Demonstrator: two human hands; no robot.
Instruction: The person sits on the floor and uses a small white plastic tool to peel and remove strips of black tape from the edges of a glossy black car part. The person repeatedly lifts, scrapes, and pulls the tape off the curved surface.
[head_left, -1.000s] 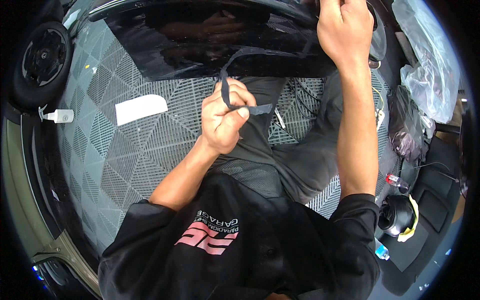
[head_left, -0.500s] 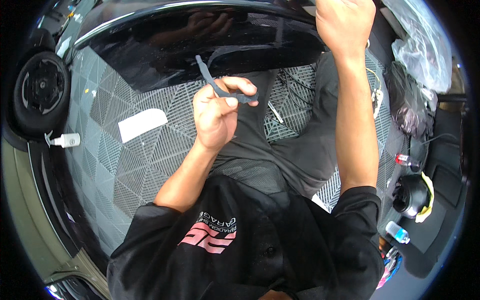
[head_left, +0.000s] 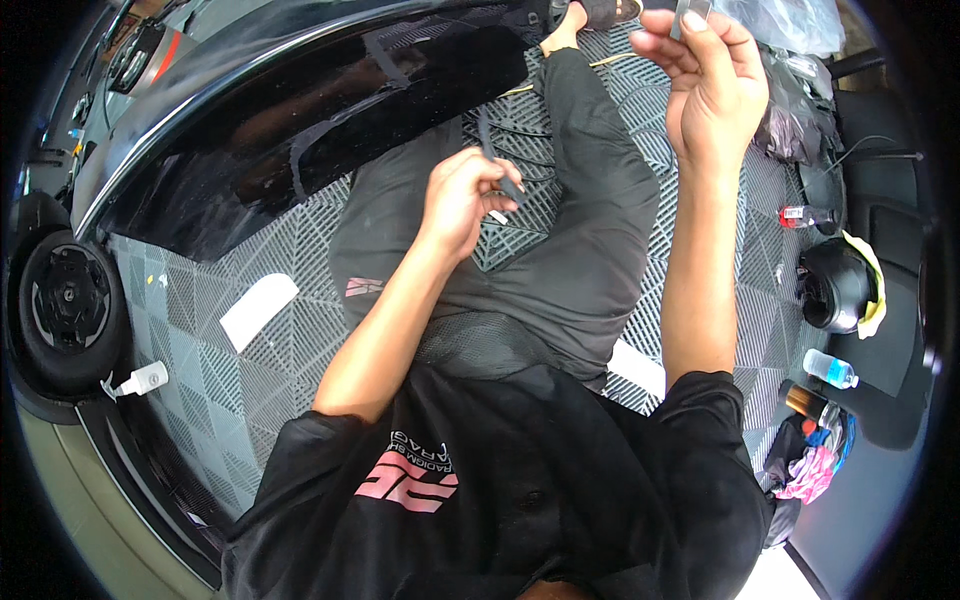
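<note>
My left hand is closed in front of my lap, its fingers pinching a thin, dark grey, flexible strip. One end of the strip sticks up past the knuckles. Raised at the upper right, my right hand grips a small flat greyish piece between thumb and fingers; the top edge cuts it off, so its kind is unclear. A glossy black car body panel lies beyond my left hand, with pale smears and reflections on its surface. Neither hand touches the panel.
My legs straddle a grey slatted tile floor. A white sheet and a spray bottle lie left, near a wheel. On the right are a black helmet-like object, a water bottle, a red-labelled bottle and plastic bags.
The view has turned, so the panel and floor appear farther left. My right hand's fingers and the piece they hold have come into sight. My left hand still holds the strip, now turned differently.
</note>
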